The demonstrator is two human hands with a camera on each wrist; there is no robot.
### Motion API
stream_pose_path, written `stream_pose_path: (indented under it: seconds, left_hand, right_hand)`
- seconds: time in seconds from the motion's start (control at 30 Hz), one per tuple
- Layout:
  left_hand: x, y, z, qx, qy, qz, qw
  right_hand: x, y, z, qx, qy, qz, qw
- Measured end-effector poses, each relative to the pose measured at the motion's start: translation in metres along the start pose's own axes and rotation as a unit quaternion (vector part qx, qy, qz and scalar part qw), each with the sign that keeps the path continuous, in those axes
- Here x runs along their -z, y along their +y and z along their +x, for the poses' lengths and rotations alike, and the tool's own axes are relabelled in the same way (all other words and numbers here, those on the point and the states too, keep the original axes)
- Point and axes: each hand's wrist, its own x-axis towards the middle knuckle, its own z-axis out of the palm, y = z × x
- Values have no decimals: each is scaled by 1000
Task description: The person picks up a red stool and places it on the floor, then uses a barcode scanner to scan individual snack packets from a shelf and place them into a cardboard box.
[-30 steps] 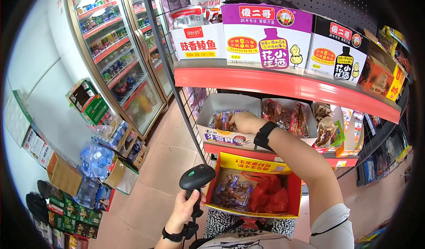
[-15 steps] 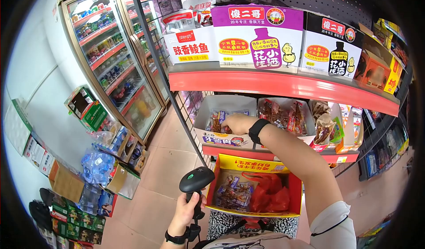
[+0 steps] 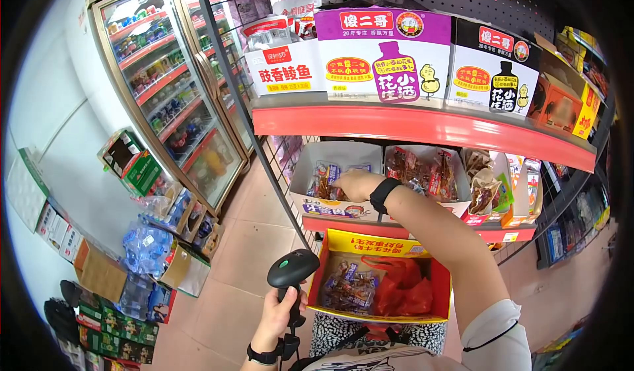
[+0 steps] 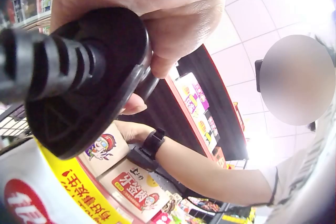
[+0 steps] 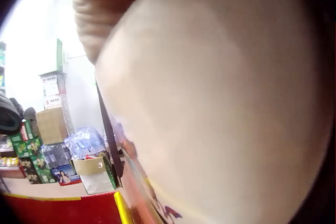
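Shop: red shelves (image 3: 422,128) stacked with snack cartons fill your view, and a glass-door fridge (image 3: 165,87) stands at 10 o'clock.
Left hand: your left hand (image 3: 277,310) is at 6 o'clock, fingers wrapped tight round the handle of the black scanner (image 3: 292,270).
Right hand: your right hand (image 3: 356,185) reaches into the white box (image 3: 330,207), at 12 o'clock from the scanner. Its fingertips are down among the snack packets (image 3: 325,181), and you cannot tell whether they pinch one.
Red box: the red box (image 3: 376,244) sits at 3 o'clock of the scanner.
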Motion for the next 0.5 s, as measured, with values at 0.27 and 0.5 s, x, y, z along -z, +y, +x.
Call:
stream_pose_path:
  seconds: [0.27,0.5]
  left_hand:
    - [-1,-1,0,4,3,1,1000]
    - [-1,-1,0,-3,2,2,1000]
  right_hand:
    - [-4,3,-6,22,22,-22,999]
    - [0,0,-6,-5,44,25,999]
